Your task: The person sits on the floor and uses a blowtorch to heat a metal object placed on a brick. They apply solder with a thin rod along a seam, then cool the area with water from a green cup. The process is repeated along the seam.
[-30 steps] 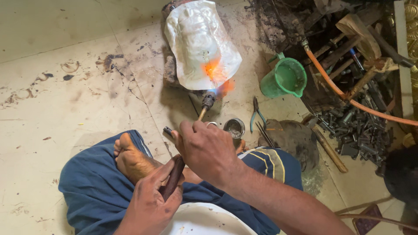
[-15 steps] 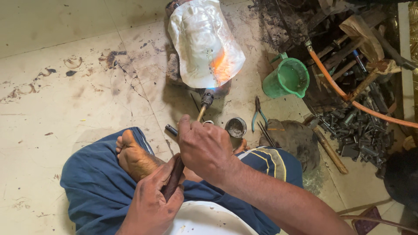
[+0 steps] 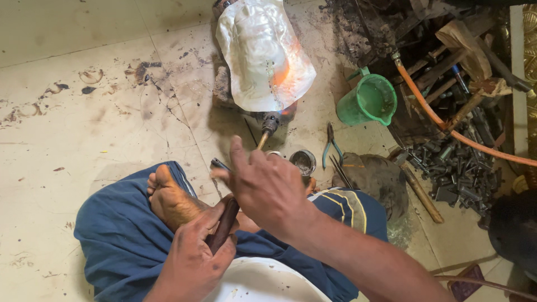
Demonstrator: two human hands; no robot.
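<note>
Silver sheet-metal piece point(image 3: 263, 56): glowing orange at near edge, as half a second ago. Torch point(image 3: 269, 124) just below it, unmoved. Right hand point(image 3: 267, 187) below torch, gripping stem. Left hand point(image 3: 193, 254) lower, clenched round dark-handled tool point(image 3: 224, 223). Heating unfinished.

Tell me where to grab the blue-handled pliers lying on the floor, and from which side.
Take the pliers by the two blue handles, the end nearer the person, coming down from above. They lie flat on the floor with the handles spread slightly, so fingers can close round both. The dark jaws point away toward the green jug, and the small tin sits close on the left, so come from the right.
</note>
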